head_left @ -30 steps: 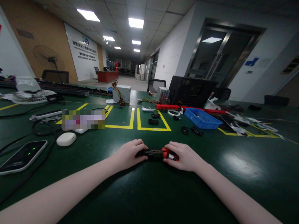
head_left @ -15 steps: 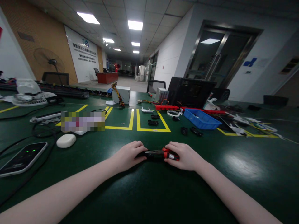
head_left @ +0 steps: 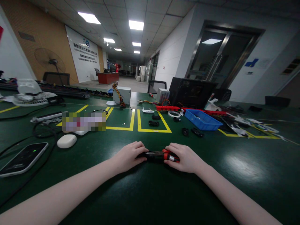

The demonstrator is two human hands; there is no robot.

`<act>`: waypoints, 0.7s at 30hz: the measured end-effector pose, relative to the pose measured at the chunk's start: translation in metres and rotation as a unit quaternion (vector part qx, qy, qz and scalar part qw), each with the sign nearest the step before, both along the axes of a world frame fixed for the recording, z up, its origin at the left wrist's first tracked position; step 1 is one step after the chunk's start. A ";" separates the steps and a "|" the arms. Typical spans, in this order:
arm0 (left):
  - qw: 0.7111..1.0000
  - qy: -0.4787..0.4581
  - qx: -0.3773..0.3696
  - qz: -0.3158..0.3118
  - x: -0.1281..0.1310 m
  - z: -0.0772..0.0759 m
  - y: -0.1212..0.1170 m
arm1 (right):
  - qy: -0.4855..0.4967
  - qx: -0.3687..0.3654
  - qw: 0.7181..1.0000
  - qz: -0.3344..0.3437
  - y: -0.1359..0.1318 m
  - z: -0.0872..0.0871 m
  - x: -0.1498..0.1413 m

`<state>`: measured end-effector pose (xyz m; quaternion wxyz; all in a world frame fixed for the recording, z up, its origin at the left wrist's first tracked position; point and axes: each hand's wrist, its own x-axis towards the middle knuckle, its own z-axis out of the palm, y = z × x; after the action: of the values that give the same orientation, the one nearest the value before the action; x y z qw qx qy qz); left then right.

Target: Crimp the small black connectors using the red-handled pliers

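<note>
In the middle of the green table, my left hand (head_left: 130, 157) is closed with its fingertips round the left end of a dark black piece (head_left: 152, 157), whose kind I cannot make out. My right hand (head_left: 185, 157) grips the red-and-black handles of a pair of pliers (head_left: 172, 158). The pliers' metal jaws point left and lie against the black piece or just over it; whether they bite on it is unclear. Both hands are low over the tabletop, with only a short gap between them.
Beyond my hands, yellow tape marks (head_left: 154, 131) frame small black parts (head_left: 153, 123). A blue bin (head_left: 202, 122) stands to the right, before a black computer case (head_left: 192, 92). At left lie a phone (head_left: 23, 159), a white rounded case (head_left: 67, 141) and black cables (head_left: 48, 153).
Both hands keep their hold and place almost unchanged. The pliers and my right hand have shifted very slightly. On the phone screen, two green marks have become one.
</note>
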<state>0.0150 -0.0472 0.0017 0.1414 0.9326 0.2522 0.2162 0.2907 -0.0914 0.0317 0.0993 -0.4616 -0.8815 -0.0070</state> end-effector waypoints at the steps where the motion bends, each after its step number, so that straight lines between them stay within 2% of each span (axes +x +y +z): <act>1: 1.000 0.000 0.002 -0.001 0.000 0.000 0.000 | 0.000 0.001 1.000 0.000 0.000 0.000 0.000; 12: 1.000 0.009 0.024 -0.011 0.000 0.001 -0.001 | 0.012 0.001 1.000 0.009 0.003 -0.002 0.006; 21: 1.000 0.001 0.012 -0.008 -0.001 0.001 0.000 | -0.010 0.003 1.000 0.015 0.003 -0.002 0.005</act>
<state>0.0140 -0.0468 0.0031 0.1318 0.9363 0.2422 0.2174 0.2960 -0.0881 0.0295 0.0925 -0.4480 -0.8891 -0.0131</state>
